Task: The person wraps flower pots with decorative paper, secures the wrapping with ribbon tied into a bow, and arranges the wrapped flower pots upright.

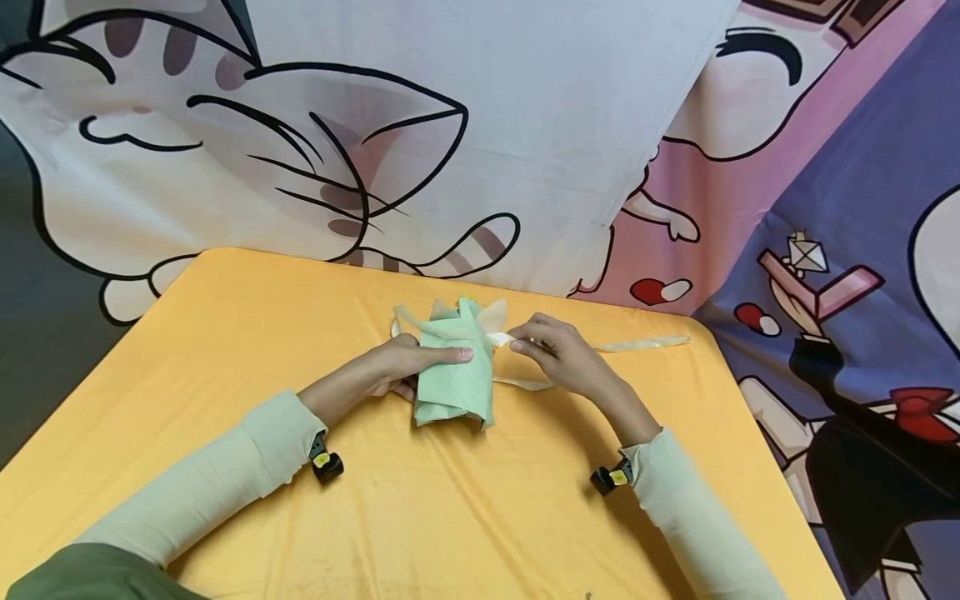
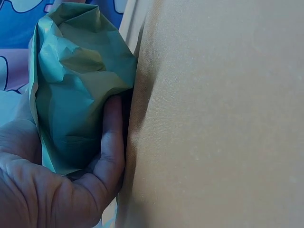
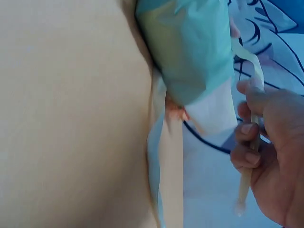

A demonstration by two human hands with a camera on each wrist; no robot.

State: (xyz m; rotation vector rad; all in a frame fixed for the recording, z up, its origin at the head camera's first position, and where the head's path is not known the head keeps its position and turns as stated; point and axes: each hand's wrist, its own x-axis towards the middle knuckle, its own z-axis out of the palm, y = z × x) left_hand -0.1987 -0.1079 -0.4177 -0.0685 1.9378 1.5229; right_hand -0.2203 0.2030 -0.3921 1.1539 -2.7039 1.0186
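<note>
A bundle wrapped in mint-green paper is held just above the table, with paler paper points at its far end. My left hand grips it from the left, thumb across the front; in the left wrist view, fingers curl beneath the crumpled, folded end of the green paper. A cream ribbon goes around the bundle near its far end. My right hand pinches the ribbon right of the bundle. In the right wrist view, a ribbon length passes through the curled fingers. Something orange-red peeks from the wrapping; its kind is unclear.
A yellow cloth covers the table. Another ribbon length trails right of the bundle. Behind the table hangs a white cartoon-cat cloth; a blue and pink printed cloth hangs at the right.
</note>
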